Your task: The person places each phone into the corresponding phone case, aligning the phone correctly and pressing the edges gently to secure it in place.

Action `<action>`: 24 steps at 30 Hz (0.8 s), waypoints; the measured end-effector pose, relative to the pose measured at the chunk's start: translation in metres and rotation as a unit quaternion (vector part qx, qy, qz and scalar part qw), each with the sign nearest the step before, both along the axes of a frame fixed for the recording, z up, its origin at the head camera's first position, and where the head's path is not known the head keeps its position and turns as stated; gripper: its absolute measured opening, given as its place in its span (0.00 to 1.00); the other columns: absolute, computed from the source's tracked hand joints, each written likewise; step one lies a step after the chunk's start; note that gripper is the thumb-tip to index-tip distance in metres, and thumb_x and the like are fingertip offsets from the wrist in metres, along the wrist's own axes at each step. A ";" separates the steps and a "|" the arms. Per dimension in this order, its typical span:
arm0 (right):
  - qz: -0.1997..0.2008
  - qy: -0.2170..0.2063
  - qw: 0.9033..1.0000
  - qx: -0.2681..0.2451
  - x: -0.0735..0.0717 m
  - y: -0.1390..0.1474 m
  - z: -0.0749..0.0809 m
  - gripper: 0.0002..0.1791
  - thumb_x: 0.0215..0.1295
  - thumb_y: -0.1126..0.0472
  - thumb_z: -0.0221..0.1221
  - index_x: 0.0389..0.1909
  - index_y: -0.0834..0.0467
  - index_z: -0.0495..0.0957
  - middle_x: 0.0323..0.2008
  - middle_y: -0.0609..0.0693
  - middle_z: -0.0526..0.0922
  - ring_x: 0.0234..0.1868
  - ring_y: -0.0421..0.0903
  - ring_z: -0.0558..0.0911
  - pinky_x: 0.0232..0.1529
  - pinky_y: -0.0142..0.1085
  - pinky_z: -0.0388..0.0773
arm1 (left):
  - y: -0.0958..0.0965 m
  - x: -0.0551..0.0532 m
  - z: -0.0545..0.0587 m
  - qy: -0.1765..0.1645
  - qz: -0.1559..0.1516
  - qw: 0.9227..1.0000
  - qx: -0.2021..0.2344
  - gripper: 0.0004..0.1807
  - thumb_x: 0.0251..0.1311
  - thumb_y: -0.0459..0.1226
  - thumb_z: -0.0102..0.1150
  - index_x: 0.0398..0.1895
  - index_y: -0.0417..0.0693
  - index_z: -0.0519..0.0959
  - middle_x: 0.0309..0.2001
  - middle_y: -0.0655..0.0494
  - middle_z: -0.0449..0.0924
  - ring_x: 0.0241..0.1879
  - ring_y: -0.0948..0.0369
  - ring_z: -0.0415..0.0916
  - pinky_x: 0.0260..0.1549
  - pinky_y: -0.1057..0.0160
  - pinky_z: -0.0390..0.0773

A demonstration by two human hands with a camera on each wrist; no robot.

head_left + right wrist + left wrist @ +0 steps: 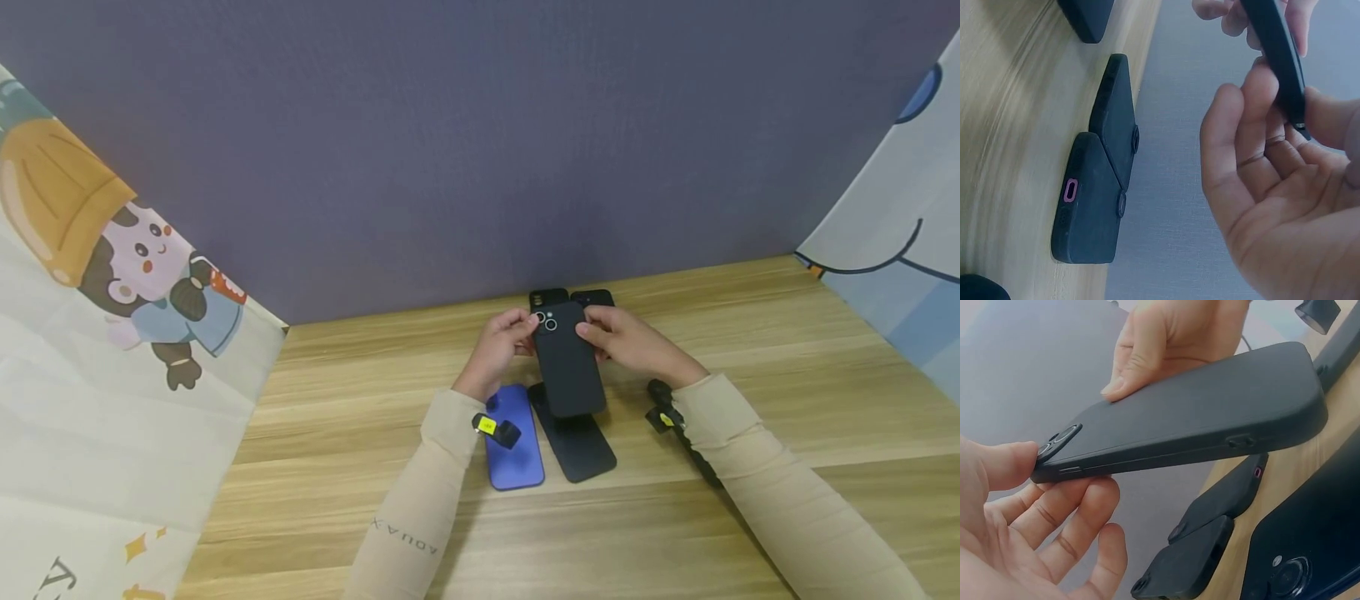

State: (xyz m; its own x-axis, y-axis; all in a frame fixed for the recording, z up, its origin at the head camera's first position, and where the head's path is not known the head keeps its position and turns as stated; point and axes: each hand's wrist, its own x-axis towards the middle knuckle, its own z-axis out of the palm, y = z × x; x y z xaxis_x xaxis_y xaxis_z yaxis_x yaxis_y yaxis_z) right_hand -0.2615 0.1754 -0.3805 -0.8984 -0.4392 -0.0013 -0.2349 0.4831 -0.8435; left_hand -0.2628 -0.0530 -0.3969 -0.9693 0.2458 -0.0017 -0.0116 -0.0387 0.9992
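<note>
A flat violet-blue rectangular phone (519,458) lies nearest, just left of a dark round-cornered phone (583,454). Above the dark phone, a matte black rectangular phone case (573,371) is held tilted; the left hand (502,342) pinches its camera corner, the right hand (628,340) its right edge, both with fingers bent. Beyond the dark phone, two black phone-shaped slabs (1092,209) touch on the wood-grain table (337,400).

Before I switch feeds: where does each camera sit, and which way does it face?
Head: on the person's head, facing forward and down at the held black phone; left hand, right hand and sleeves show.
Left wrist: on that wrist, facing the phone's back; both hands show.
Right wrist: likewise, facing its edge; both hands show.
Wrist views share the pink-ported dark phone.
</note>
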 end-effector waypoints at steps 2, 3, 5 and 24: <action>0.001 0.004 1.000 0.002 0.000 0.000 0.000 0.13 0.81 0.57 0.51 0.36 0.60 0.71 0.23 0.51 0.72 0.25 0.49 0.74 0.27 0.34 0.69 | 0.000 0.000 0.000 -0.001 -0.003 1.000 0.003 0.09 0.74 0.35 0.53 0.32 0.46 0.76 0.23 0.63 0.78 0.25 0.65 0.76 0.37 0.59 0.79; 0.000 0.005 1.000 0.002 0.000 0.000 0.000 0.13 0.81 0.57 0.51 0.35 0.60 0.71 0.23 0.50 0.72 0.25 0.48 0.73 0.27 0.34 0.69 | -0.001 0.000 0.000 -0.002 -0.004 1.000 0.005 0.09 0.74 0.35 0.53 0.32 0.46 0.76 0.24 0.63 0.78 0.26 0.65 0.76 0.37 0.59 0.79; 0.001 0.007 1.000 0.003 0.000 0.000 0.000 0.13 0.81 0.57 0.51 0.35 0.60 0.71 0.23 0.50 0.72 0.25 0.47 0.73 0.28 0.34 0.69 | -0.001 0.000 0.000 -0.002 -0.005 1.000 0.006 0.09 0.74 0.35 0.53 0.32 0.46 0.76 0.24 0.63 0.78 0.26 0.65 0.76 0.36 0.60 0.79; -0.003 -0.007 1.000 0.007 0.000 -0.002 0.001 0.18 0.80 0.48 0.51 0.42 0.61 0.74 0.26 0.52 0.75 0.29 0.51 0.78 0.35 0.41 0.80 | -0.004 0.001 0.004 -0.014 0.023 1.000 -0.001 0.11 0.76 0.38 0.52 0.32 0.47 0.76 0.25 0.61 0.77 0.28 0.63 0.76 0.41 0.54 0.82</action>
